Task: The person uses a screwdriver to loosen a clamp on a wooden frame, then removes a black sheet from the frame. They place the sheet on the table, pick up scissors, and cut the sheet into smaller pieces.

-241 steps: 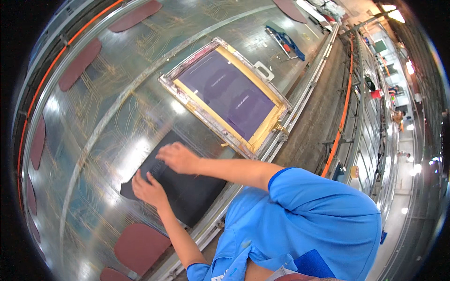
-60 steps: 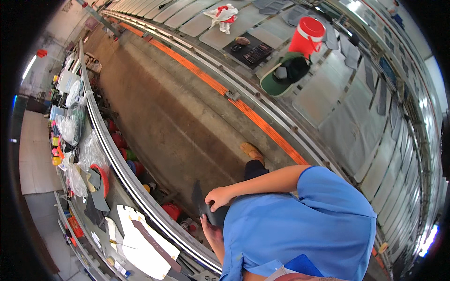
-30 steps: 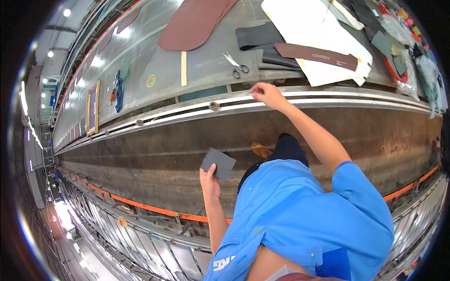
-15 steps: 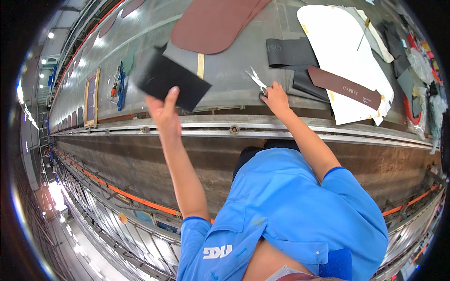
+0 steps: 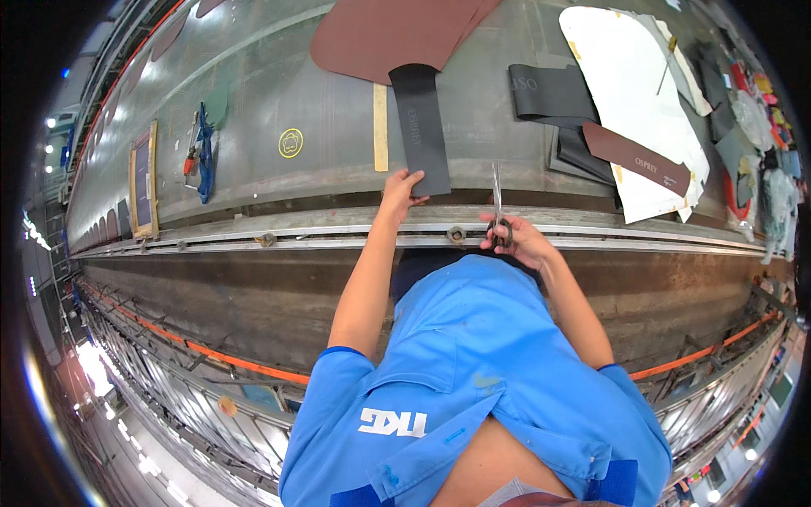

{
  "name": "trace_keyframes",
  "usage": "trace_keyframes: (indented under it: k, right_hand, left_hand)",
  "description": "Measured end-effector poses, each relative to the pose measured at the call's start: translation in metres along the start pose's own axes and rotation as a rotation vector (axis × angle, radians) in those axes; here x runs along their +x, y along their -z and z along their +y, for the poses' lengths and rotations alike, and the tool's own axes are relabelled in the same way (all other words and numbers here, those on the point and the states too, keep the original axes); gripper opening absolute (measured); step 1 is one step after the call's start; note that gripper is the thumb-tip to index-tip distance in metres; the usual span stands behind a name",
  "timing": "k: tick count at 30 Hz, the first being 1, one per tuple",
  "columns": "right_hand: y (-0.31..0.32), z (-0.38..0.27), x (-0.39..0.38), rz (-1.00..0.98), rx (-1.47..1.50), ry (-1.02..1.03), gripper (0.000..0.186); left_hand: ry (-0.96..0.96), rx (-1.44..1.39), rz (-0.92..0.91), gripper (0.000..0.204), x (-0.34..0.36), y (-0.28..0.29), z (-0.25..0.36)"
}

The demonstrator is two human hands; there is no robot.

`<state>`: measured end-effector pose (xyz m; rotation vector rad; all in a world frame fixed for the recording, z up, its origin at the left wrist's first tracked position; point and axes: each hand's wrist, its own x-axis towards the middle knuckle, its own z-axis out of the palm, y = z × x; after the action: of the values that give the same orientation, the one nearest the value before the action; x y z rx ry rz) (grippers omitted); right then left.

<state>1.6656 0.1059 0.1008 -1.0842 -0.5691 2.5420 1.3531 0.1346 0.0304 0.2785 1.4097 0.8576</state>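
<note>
Nearest, the right hand (image 5: 517,239) at about five o'clock from the picture's centre is closed around the handles of a pair of scissors (image 5: 497,203), whose blades point toward twelve o'clock over the edge of the long metal table (image 5: 279,84). At about nine o'clock from it, the left hand (image 5: 400,191) grips the near end of a black strip (image 5: 421,127) between thumb and fingers; the strip lies flat on the table and runs toward twelve o'clock, its far end touching a large reddish-brown sheet (image 5: 389,34). Just beside the strip, at its nine o'clock, lies a wooden ruler (image 5: 380,127). Farther toward three o'clock sit a second black piece (image 5: 549,91), a narrow brown strip (image 5: 634,156) and a big white sheet (image 5: 625,76). Well off toward nine o'clock are a round yellow mark (image 5: 290,142), a blue tool (image 5: 204,152) and a wood-framed screen (image 5: 144,179).
</note>
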Motion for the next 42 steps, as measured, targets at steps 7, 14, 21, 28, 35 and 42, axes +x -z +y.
trace_keyframes:
  k: [7,14,21,28,35,42]
  right_hand:
    - [-0.042,0.006,0.011,0.216,-0.360,0.141,0.036]
    - [-0.059,-0.018,0.029,0.341,-0.654,0.064,0.034]
    - [-0.078,-0.021,0.064,0.354,-0.532,0.052,0.042]
    - [-0.084,-0.021,0.078,0.414,-0.526,0.021,0.050]
    - [-0.069,-0.009,0.078,0.439,-0.480,0.037,0.040]
    - [-0.072,-0.010,0.083,0.438,-0.477,0.014,0.037]
  left_hand:
    - [-0.033,0.073,-0.133,0.028,-0.009,0.010,0.004]
    - [-0.011,0.102,-0.050,0.033,-0.021,0.054,0.018]
    - [-0.027,0.186,-0.068,0.032,-0.024,0.095,0.024]
    - [-0.048,0.193,-0.102,0.036,-0.022,0.114,0.020]
    - [-0.112,0.389,-0.070,0.039,-0.017,0.170,0.042]
    - [-0.046,0.517,-0.109,0.028,-0.020,0.191,0.061]
